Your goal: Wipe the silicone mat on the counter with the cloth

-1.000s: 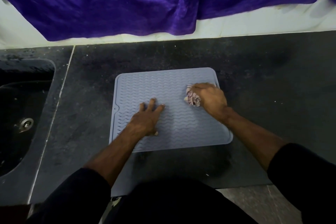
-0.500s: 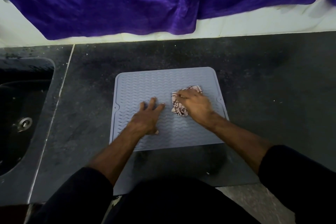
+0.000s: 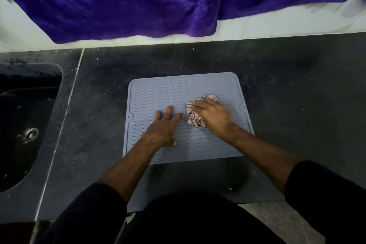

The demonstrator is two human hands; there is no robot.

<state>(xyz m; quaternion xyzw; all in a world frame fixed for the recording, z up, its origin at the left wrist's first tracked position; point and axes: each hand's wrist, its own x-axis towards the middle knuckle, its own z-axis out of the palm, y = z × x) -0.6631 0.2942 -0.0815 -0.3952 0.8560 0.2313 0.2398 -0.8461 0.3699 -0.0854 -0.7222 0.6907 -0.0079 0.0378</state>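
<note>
A grey-blue silicone mat [image 3: 164, 93] with a wavy ribbed surface lies flat on the dark counter [image 3: 287, 89]. My right hand [image 3: 214, 117] presses a crumpled pale cloth with dark lines [image 3: 195, 120] onto the mat's middle right; the cloth sticks out past the fingers to the left and at the back. My left hand [image 3: 164, 127] lies flat on the mat just left of the cloth, fingers spread, holding nothing.
A dark sink [image 3: 21, 125] with a metal drain [image 3: 30, 132] is sunk into the counter at the left. A purple velvet cloth [image 3: 138, 0] hangs over the white wall behind the counter. The counter's front edge runs close to my body.
My right hand has slid the cloth leftward across the mat, from near its right edge toward the middle. My left hand has stayed in place.
</note>
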